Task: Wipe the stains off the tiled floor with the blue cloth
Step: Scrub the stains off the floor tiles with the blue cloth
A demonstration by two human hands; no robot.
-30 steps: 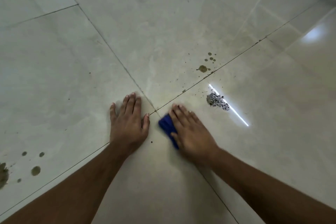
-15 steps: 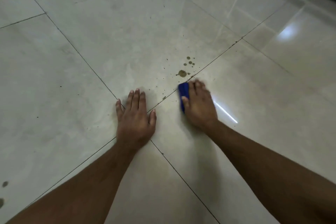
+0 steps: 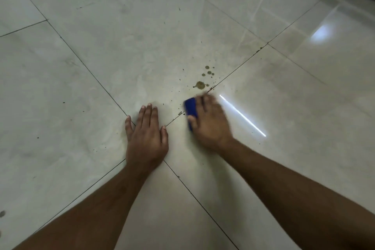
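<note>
Tiled floor (image 3: pixel 101 57): right hand (image 3: pixel 211 124), fingers flat, has slid blue cloth (image 3: pixel 191 108) slightly back.

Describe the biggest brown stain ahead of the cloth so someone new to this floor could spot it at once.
Find where the four tile seams cross by the left hand. Follow the seam up and right, past the blue cloth under the right hand. Just beyond lies the largest brown stain, a blotch with only smaller dots above it.
</note>
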